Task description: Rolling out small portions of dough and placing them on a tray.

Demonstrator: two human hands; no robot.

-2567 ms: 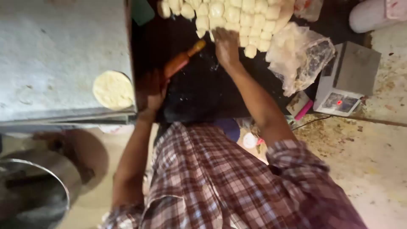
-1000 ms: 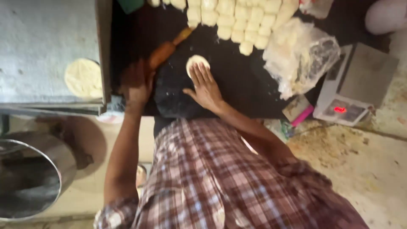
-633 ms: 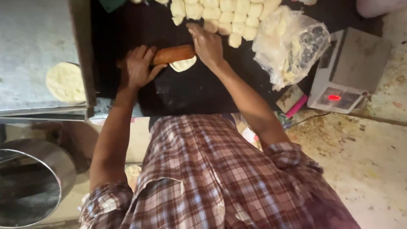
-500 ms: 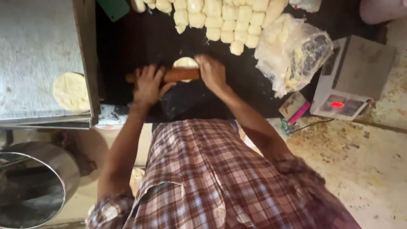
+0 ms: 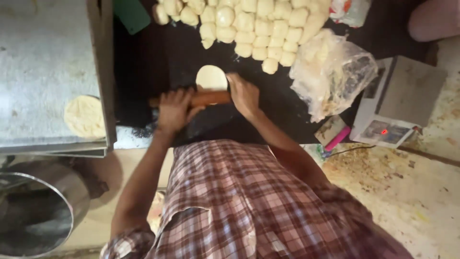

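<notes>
In the middle of the frame I see the left hand point(image 5: 175, 109) and the right hand point(image 5: 243, 93) both pressing on a wooden rolling pin point(image 5: 207, 98), which lies across a dark board point(image 5: 158, 57). A flat round of dough point(image 5: 212, 77) is just above the pin, touching it. At the top, many dough balls point(image 5: 249, 21) lie in rows. At the left, a rolled disc point(image 5: 85, 116) rests on a grey griddle point(image 5: 43, 62). A plastic bag point(image 5: 330, 72) is at the right.

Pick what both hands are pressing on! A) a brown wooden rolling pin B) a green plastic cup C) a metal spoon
A: the left hand and right hand lie on the brown wooden rolling pin, over a pale flattened round of dough.
</notes>
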